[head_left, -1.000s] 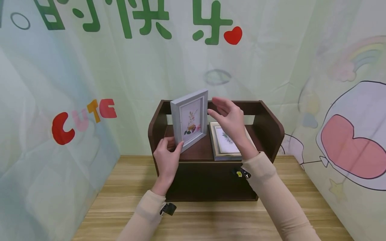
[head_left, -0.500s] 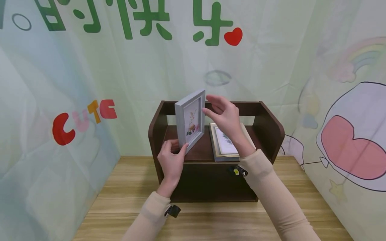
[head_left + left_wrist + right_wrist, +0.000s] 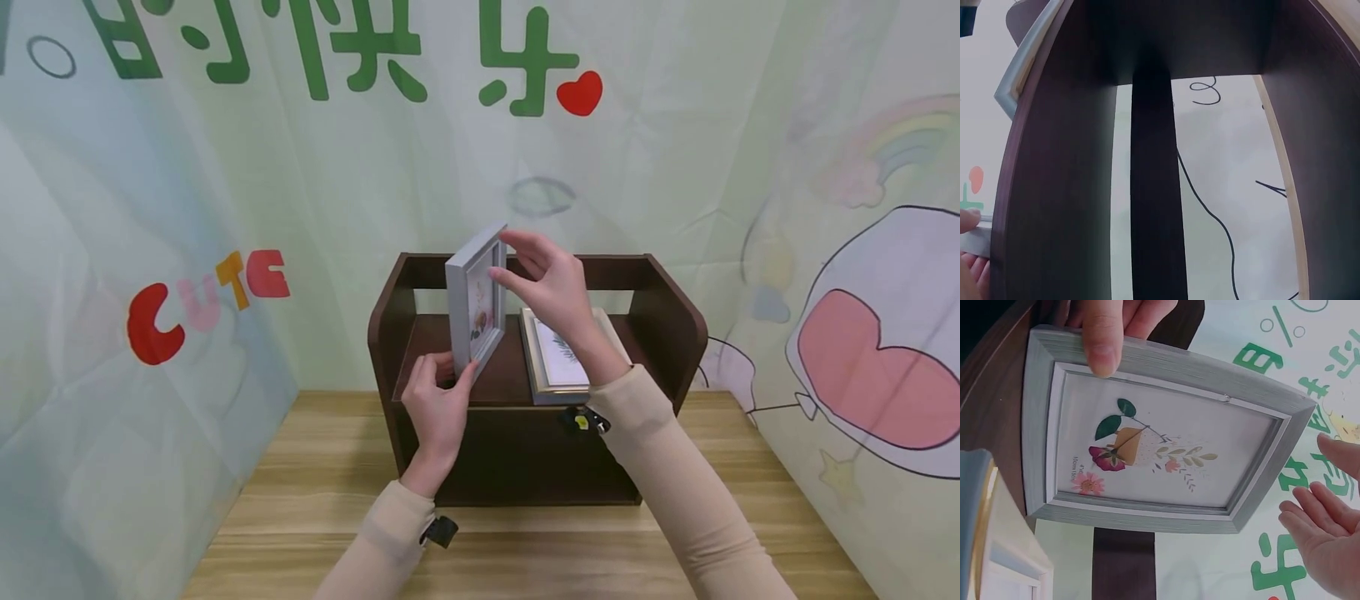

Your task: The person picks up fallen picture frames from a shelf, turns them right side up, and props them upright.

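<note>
A grey picture frame (image 3: 476,308) with a dried-flower print stands upright on the brown shelf (image 3: 487,392), angled to the right. My left hand (image 3: 438,408) grips its lower near edge, thumb on the front face; in the right wrist view that thumb (image 3: 1102,347) presses the rim. My right hand (image 3: 551,287) is beside the frame's upper right corner, fingers spread. The right wrist view shows a gap between the right hand (image 3: 1329,531) and the frame (image 3: 1172,356). At the left wrist view's left border, only part of the left hand (image 3: 972,275) shows.
A second picture frame (image 3: 551,354), gold-edged with a green leaf print, lies flat on the shelf's right half. Raised side panels (image 3: 678,325) bound the shelf. The unit stands on a wood-grain table (image 3: 540,550) before a printed curtain (image 3: 360,167).
My left hand has moved slightly right, turning the grey picture frame more edge-on. My right hand has moved left toward its upper corner.
</note>
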